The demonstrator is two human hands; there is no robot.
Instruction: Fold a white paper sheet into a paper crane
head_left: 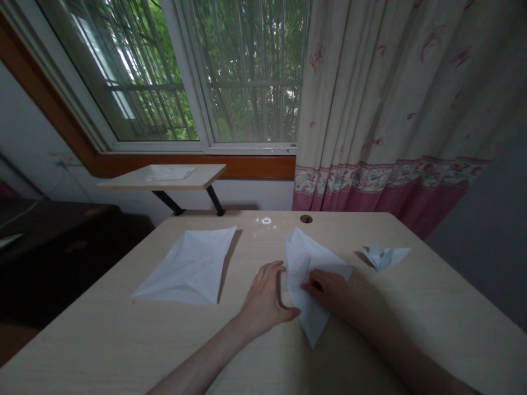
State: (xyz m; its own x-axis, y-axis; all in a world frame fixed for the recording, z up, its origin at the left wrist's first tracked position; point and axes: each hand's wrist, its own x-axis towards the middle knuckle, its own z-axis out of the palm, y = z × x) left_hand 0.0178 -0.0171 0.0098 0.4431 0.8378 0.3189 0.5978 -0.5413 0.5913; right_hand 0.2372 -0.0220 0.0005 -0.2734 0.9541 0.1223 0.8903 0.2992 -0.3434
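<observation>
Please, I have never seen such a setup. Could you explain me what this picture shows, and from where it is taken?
There is no robot here: a person works with two bare hands. The one picture comes from a camera worn on the head, looking forward and down.

On the desk, a creased sheet lies at the left, and a small folded paper at the right. Between them is the middle paper. The left hand is open at its left edge; the right hand rests on it with bent fingers. Whether these pinch it, I cannot tell.

Behind are a raised shelf, a window and a curtain.
</observation>
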